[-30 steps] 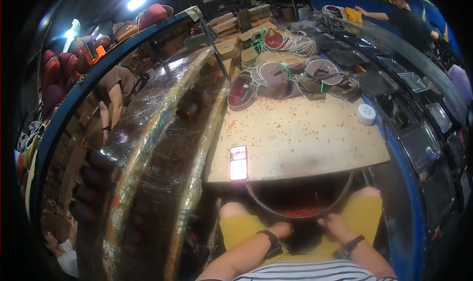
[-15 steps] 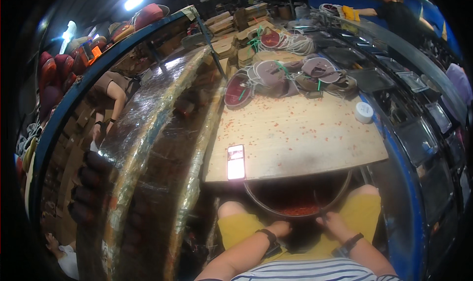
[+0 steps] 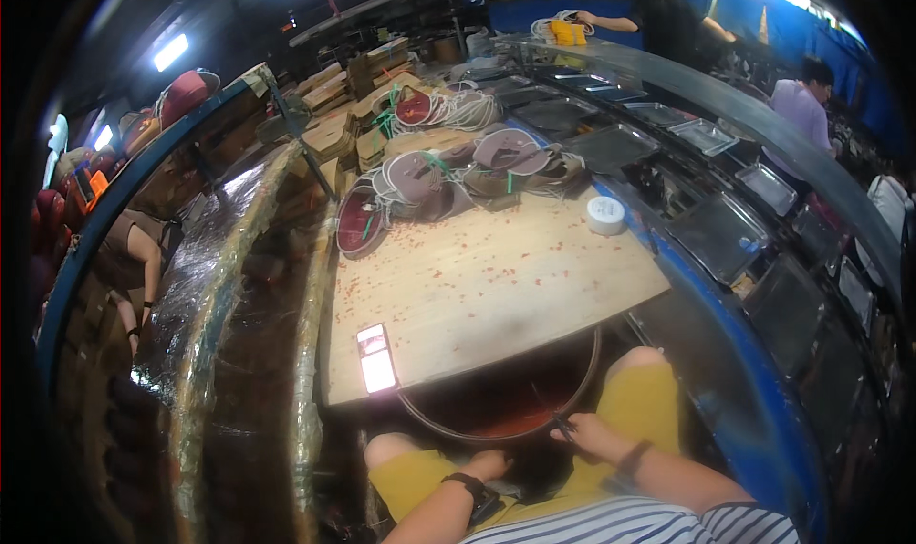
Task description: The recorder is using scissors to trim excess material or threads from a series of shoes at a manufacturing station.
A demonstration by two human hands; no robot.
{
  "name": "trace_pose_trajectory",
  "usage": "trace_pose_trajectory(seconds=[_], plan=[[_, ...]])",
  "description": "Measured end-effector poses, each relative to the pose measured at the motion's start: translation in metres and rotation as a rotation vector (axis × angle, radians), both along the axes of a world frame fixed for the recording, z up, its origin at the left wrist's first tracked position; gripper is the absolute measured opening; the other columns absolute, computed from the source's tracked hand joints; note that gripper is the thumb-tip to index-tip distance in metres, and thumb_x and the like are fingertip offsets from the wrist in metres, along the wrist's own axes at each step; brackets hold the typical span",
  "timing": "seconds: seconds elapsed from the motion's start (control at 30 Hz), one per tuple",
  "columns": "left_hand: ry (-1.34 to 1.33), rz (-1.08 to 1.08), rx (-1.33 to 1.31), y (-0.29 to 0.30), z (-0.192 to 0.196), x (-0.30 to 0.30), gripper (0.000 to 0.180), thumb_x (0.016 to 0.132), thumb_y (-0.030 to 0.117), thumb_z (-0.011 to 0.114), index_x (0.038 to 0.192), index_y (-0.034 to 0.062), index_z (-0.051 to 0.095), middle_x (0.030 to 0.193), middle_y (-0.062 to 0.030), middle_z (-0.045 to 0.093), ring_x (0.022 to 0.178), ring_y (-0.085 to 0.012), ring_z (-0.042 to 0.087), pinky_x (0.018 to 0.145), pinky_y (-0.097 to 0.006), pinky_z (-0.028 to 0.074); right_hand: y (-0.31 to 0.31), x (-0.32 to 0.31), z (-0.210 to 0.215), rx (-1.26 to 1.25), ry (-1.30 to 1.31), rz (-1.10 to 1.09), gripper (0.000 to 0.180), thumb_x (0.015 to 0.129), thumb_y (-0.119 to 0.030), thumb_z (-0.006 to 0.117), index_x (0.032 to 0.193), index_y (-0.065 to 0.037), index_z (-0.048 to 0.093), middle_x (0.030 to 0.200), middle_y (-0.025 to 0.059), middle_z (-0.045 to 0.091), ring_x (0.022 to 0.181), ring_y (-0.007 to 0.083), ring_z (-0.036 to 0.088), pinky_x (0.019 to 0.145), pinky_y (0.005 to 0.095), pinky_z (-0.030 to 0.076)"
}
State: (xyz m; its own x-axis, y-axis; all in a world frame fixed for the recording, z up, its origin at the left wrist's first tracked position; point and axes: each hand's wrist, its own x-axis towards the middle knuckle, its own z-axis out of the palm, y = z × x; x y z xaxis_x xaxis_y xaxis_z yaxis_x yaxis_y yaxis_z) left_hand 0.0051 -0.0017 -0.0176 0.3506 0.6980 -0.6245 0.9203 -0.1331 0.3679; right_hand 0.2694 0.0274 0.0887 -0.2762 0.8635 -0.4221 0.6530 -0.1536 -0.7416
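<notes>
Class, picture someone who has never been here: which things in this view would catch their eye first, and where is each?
Probably the brightly lit phone at the near left corner of the pale board, then the heap of shoes along its far side. Lower down, the big round basin shows beneath the board's near edge, with the right hand gripping a dark tool by its rim.

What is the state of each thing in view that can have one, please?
Smartphone: screen lit
Wooden board: strewn with orange-red scraps
Round basin: partly covered by board
Shoe uppers: heaped at board's far end
White round item: lying flat
Ceiling light: on
Right hand: closed on slim dark tool
Left hand: curled, contents hidden
</notes>
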Motion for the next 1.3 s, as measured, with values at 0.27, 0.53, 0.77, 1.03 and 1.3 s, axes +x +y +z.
trace_pose_trajectory(seconds=[0.27, 0.53, 0.77, 1.03, 1.3], plan=[[0.031, -0.013, -0.039, 0.005, 0.008, 0.007, 0.046, 0.097, 0.040, 0.045, 0.121, 0.0063, 0.063, 0.122, -0.0199, 0.063, 0.113, -0.0358, 0.059, 0.097, -0.046, 0.046, -0.002, 0.001, 0.015, -0.006, -0.021, -0.008, 0.054, 0.085, -0.054, 0.067, 0.086, 0.000, 0.064, 0.081, 0.0212, 0.066, 0.080, 0.0374, 0.064, 0.072, 0.0425, 0.047], [-0.060, 0.058, -0.023, 0.004, 0.001, 0.002, 0.049, 0.094, 0.044, 0.049, 0.124, 0.0079, 0.063, 0.119, -0.0219, 0.063, 0.114, -0.0380, 0.058, 0.100, -0.044, 0.043, -0.001, 0.000, 0.024, -0.028, -0.088, 0.004, 0.056, 0.085, -0.056, 0.065, 0.082, -0.001, 0.063, 0.081, 0.0230, 0.066, 0.081, 0.0400, 0.064, 0.073, 0.0447, 0.047], [0.004, 0.016, -0.021, 0.005, -0.011, -0.005, 0.048, 0.095, 0.044, 0.047, 0.118, 0.0053, 0.065, 0.113, -0.0219, 0.066, 0.109, -0.0384, 0.061, 0.096, -0.045, 0.046, -0.001, -0.003, 0.020, -0.077, -0.027, 0.008, 0.055, 0.087, -0.057, 0.063, 0.083, -0.002, 0.063, 0.078, 0.0216, 0.065, 0.077, 0.0372, 0.064, 0.070, 0.0425, 0.048], [0.075, -0.037, -0.067, 0.007, -0.004, 0.000, 0.054, 0.098, 0.048, 0.041, 0.123, 0.0060, 0.063, 0.129, -0.0189, 0.059, 0.119, -0.0349, 0.056, 0.101, -0.045, 0.043, -0.001, 0.000, 0.020, -0.067, 0.010, 0.013, 0.055, 0.087, -0.057, 0.064, 0.084, -0.002, 0.063, 0.077, 0.0193, 0.065, 0.074, 0.0338, 0.065, 0.068, 0.0411, 0.048], [-0.036, 0.014, -0.011, 0.006, 0.003, 0.003, 0.046, 0.095, 0.046, 0.049, 0.115, 0.0089, 0.067, 0.101, -0.0166, 0.070, 0.102, -0.0329, 0.065, 0.092, -0.043, 0.048, -0.003, 0.004, 0.018, -0.047, 0.014, -0.003, 0.055, 0.086, -0.057, 0.064, 0.087, -0.002, 0.064, 0.079, 0.0192, 0.066, 0.074, 0.0341, 0.065, 0.069, 0.0406, 0.048]])
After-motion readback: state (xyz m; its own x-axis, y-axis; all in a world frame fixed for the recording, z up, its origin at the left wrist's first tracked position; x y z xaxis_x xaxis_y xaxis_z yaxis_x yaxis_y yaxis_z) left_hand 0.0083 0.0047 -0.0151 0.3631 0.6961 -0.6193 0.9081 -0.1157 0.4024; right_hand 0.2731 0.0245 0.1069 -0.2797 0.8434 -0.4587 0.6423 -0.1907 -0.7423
